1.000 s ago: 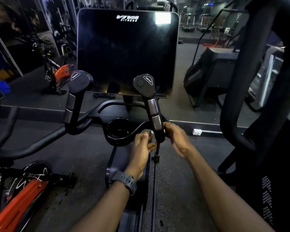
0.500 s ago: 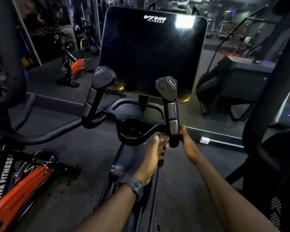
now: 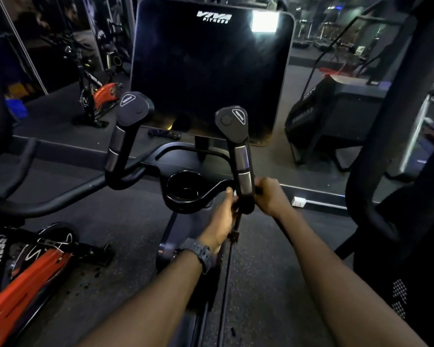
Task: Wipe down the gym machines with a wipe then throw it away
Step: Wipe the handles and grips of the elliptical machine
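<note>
The right hand is curled round the base of the right handle of the gym machine, from its right side. The left hand meets the same handle from the left, fingers bent, pinching a small pale scrap, apparently the wipe, against the handle's foot; most of it is hidden between fingers and handle. A dark watch sits on the left wrist.

The dark speckled floor fills the near half of the dim room. A mirror wall runs across the far side. The black screen stands above the handles, and a large black frame rises on the right. A red and black bike lies near left. The left handle stands apart. A round cup holder sits between the handles. A white socket rests at the mirror's foot.
</note>
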Demonstrator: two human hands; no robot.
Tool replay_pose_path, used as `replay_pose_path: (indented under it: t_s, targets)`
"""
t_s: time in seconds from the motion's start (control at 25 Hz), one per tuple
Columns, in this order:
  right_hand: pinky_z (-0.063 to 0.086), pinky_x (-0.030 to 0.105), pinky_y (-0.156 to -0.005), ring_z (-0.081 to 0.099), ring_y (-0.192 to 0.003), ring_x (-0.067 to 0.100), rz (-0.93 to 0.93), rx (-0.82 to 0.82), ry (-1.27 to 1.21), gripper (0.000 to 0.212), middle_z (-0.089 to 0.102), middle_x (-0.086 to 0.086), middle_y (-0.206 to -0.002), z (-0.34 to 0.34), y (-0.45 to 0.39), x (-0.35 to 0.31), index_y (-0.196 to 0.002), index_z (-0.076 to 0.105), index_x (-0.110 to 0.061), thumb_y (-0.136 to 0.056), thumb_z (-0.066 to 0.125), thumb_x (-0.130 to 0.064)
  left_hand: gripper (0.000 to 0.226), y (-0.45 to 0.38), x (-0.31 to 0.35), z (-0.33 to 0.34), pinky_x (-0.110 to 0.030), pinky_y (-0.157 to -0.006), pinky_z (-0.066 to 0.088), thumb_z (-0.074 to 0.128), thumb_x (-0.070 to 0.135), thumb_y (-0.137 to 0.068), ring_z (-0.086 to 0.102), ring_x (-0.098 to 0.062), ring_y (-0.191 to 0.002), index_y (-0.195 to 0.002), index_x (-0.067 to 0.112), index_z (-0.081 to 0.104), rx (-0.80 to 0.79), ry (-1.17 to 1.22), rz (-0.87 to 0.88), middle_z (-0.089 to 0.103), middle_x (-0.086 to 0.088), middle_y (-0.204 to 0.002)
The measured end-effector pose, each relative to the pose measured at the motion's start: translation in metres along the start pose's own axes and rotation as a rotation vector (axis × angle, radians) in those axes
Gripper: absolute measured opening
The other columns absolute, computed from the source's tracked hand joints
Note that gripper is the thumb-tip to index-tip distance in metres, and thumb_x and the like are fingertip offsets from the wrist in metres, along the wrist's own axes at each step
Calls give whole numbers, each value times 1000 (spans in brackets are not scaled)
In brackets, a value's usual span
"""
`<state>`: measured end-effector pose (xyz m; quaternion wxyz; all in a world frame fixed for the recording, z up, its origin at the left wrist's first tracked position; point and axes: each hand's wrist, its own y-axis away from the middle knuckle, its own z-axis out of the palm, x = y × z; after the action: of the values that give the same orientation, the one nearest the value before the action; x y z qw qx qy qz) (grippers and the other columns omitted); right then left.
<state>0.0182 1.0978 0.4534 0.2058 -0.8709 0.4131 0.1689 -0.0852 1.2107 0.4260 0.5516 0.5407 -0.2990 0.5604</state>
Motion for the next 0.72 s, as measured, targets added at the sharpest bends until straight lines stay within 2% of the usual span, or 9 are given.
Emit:
replay_pose_path:
  t_s: [0.08, 0.2, 0.24, 0.28, 0.32, 0.4, 0.48, 0.6, 0.72]
  targets:
    - [37, 15, -59, 49, -63, 8, 19, -68, -30, 15, 53, -7, -66, -6, 9, 5, -73, 62, -10, -86, 62, -3, 53, 0, -2, 2, -17, -83, 48, 24, 42, -106, 62, -15, -108, -119, 8, 62, 62, 27, 28, 65, -13, -126]
    - [31, 11, -59, 40, -64, 3, 296, -74, -173, 31, 44, -10, -71, -3, -8, -11, -71, 55, -24, -90, 54, 1, 51, 4, 1, 2, -20, -88, 50, 27, 41, -106, 63, -17, -107, -113, 8, 64, 97, 19, 47, 67, -13, -120]
    - [33, 11, -59, 40, -62, 2, 395, 13, -357, 35, 44, -9, -70, 6, -9, -13, -69, 54, -25, -90, 51, 2, 51, 5, 2, -1, -23, -90, 51, 27, 43, -105, 65, -18, -107, -107, 11, 66, 100, -5, 63, 69, -11, -115]
    - [40, 14, -62, 47, -62, 4, 459, 129, -457, 31, 51, -6, -70, 16, 2, -11, -70, 61, -21, -89, 52, 2, 51, 7, 2, -5, -27, -92, 51, 28, 45, -105, 66, -20, -108, -101, 15, 68, 98, -33, 75, 71, -8, -111]
    - [49, 19, -68, 58, -68, 7, 466, 213, -559, 24, 62, -5, -74, 23, 17, -7, -79, 71, -17, -90, 56, 0, 51, 11, 1, -9, -29, -94, 52, 28, 47, -104, 68, -20, -108, -98, 18, 70, 86, -56, 87, 73, -5, -106]
    - [57, 30, -81, 69, -84, 14, 485, 202, -705, 17, 75, 0, -89, 24, 46, -9, -97, 76, -13, -92, 63, -5, 53, 18, 2, -13, -27, -91, 52, 26, 48, -103, 70, -15, -104, -96, 22, 72, 50, -76, 139, 76, 0, -101]
    - [56, 28, -82, 70, -89, 12, 457, 249, -879, 16, 76, 1, -95, 13, 52, -14, -101, 75, -13, -91, 64, -7, 58, 21, 7, -13, -23, -89, 52, 24, 50, -103, 70, -12, -101, -97, 20, 73, 68, -58, 168, 76, 0, -101]
    - [56, 21, -79, 70, -91, 8, 415, 250, -940, 18, 76, 1, -100, 8, 47, -20, -106, 74, -12, -92, 63, -7, 69, 23, 16, -12, -27, -91, 52, 23, 62, -97, 71, -14, -100, -102, 13, 72, 101, -21, 195, 76, -5, -102]
    - [55, 29, -84, 69, -94, 18, 522, 150, -1069, 21, 75, 10, -102, 5, 56, -27, -111, 70, -3, -92, 61, -5, 76, 27, 27, -11, -31, -91, 54, 22, 67, -93, 72, -16, -97, -105, 10, 70, 94, -8, 204, 77, -4, -97]
